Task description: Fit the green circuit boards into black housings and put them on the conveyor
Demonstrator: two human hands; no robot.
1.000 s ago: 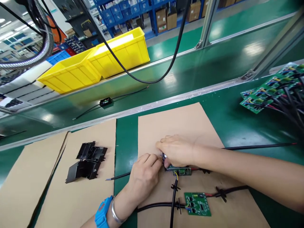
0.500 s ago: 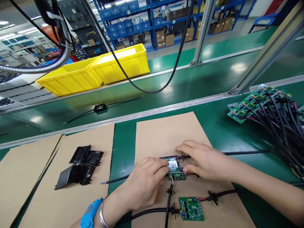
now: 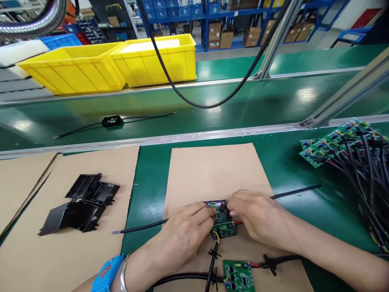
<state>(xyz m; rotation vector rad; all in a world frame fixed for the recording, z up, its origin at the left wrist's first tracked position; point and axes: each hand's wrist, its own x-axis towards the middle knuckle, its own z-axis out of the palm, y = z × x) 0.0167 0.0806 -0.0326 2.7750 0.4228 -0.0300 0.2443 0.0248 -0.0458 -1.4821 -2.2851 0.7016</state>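
Both hands, left hand and right hand, pinch one circuit board into its black case; a second board waits just below the fingers.

Left hand and right hand, both bare, with no gloves and no sleeves visible along either forearm. The left wrist carries a bright blue wrist strap bearing a small red-orange marking on its face, and just beside it, nearer the hand, a plain silver-coloured bangle. The right wrist and forearm carry nothing.
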